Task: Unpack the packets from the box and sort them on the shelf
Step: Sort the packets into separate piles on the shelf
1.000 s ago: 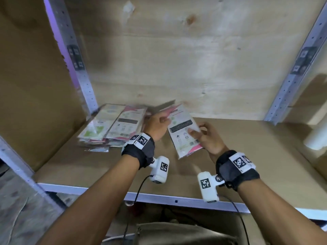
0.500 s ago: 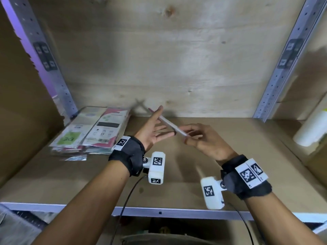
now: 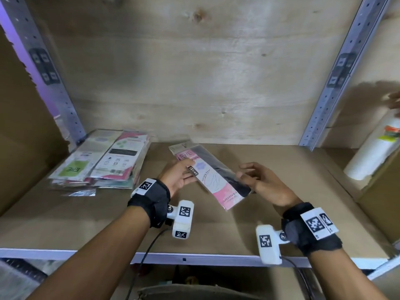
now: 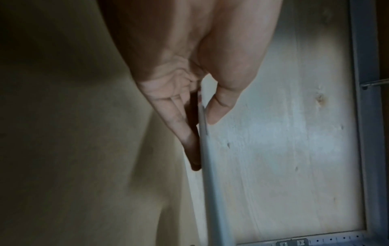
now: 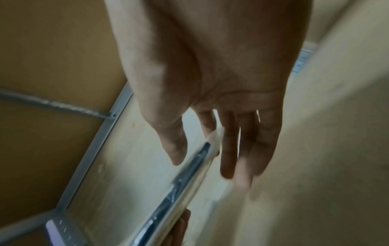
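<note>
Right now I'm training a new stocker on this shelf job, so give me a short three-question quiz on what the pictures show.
1. True or false: the left hand pinches the pink packet between thumb and fingers.
2. Where does the stack of packets lie on the shelf? A) left rear corner B) right front edge C) centre
3. Fill in: the white bottle stands at the shelf's ____ side.

Key: 1 true; the left wrist view shows the thumb and fingers closing on the packet's edge. 2 A. 3 right.
</note>
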`<act>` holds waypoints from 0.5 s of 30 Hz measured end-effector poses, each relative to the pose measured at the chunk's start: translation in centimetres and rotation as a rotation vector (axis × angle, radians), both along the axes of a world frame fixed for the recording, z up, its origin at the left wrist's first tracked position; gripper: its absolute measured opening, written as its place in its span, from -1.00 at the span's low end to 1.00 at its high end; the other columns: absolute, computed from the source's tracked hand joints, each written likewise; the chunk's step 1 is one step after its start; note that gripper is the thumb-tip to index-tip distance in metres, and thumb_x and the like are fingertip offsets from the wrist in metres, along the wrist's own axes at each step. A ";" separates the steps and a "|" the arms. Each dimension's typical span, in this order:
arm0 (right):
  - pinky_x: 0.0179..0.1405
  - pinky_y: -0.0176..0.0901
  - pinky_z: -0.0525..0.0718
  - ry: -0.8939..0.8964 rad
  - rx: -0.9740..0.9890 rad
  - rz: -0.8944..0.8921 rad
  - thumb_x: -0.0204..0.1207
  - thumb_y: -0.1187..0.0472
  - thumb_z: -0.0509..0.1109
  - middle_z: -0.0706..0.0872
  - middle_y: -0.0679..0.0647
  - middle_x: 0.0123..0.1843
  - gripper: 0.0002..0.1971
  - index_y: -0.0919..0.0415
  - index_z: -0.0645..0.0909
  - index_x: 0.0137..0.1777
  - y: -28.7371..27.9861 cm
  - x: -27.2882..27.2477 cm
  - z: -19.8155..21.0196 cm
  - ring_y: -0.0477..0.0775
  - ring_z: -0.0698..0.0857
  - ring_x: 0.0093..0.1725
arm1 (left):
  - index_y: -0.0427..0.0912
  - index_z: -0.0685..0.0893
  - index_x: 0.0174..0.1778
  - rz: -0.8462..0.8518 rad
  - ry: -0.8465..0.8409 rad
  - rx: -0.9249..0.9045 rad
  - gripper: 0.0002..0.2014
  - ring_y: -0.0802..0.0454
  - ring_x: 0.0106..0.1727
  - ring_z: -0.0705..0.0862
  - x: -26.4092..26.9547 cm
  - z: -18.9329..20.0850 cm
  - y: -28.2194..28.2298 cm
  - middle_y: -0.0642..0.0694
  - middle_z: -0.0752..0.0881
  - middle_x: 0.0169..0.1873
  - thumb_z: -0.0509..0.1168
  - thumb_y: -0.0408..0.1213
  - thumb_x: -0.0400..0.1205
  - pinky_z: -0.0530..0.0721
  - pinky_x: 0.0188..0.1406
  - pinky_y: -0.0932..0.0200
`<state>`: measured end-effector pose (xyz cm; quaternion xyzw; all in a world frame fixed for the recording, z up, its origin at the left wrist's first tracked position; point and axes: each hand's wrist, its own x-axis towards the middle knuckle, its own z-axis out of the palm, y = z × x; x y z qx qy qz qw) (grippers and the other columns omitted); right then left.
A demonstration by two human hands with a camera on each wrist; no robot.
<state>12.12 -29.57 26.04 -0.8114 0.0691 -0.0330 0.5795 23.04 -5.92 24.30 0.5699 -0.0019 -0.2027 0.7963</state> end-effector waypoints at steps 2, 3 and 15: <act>-0.22 -0.06 0.75 0.117 0.148 0.084 0.55 0.08 0.50 0.82 0.16 0.12 -0.64 0.10 0.62 0.32 -0.2 0.0 -0.5 0.20 0.80 0.01 | -0.31 0.61 0.17 -0.020 0.017 -0.015 -0.83 -0.06 -0.10 0.87 -0.4 -0.5 -0.4 -0.23 0.87 -0.11 0.27 -0.43 0.68 0.80 -0.28 0.16; -0.32 -0.09 0.72 0.138 0.215 0.112 0.55 0.12 0.51 0.82 0.21 0.12 -0.63 0.12 0.63 0.33 -0.3 -0.1 -0.8 0.28 0.77 -0.03 | -0.31 0.62 0.18 -0.027 0.022 -0.013 -0.83 -0.07 -0.08 0.87 -0.5 -0.7 -0.5 -0.24 0.86 -0.09 0.27 -0.43 0.68 0.80 -0.26 0.15; 0.07 -0.13 0.79 0.121 0.250 0.240 0.60 0.45 0.38 0.79 0.25 0.19 -0.62 0.26 0.60 0.40 -1.2 -0.8 -1.1 0.11 0.81 0.01 | -0.15 0.73 0.05 0.230 -0.224 0.429 -0.73 0.00 -0.30 0.74 0.8 1.8 1.8 -0.14 0.80 -0.20 0.49 -0.05 0.56 0.63 -0.54 0.33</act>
